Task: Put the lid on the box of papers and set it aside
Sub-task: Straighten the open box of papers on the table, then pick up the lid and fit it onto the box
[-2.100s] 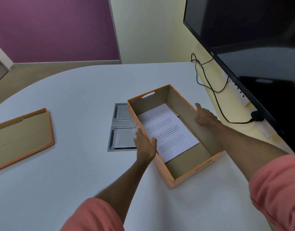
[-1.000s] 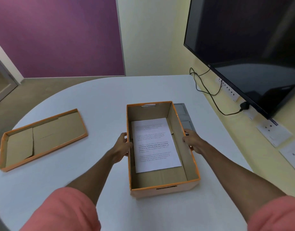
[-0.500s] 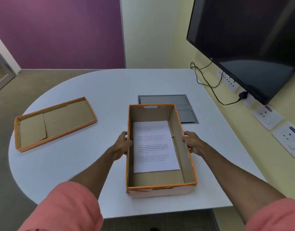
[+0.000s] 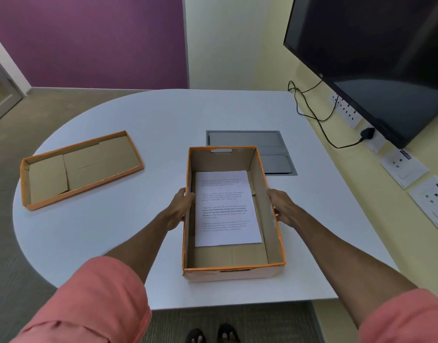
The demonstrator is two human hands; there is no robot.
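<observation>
Orange-edged cardboard makes up the open box (image 4: 272,233), which sits on the white bench (image 4: 163,115) near its 6 o'clock edge. A printed sheet (image 4: 225,209) lies flat on the box floor. The left hand (image 4: 179,209) presses the box's 9 o'clock wall from outside, thumb hooked over the rim; its fingers are hidden behind the wall. The right hand (image 4: 282,209) holds the 3 o'clock wall the same way, so both hands grip the box. The lid (image 4: 79,169) lies upside down at 10 o'clock from the box, well apart from it. A grey panel (image 4: 245,138) set in the bench sits just past the box at 12 to 1 o'clock. A dark screen (image 4: 376,58) hangs on the wall at 2 o'clock.
</observation>
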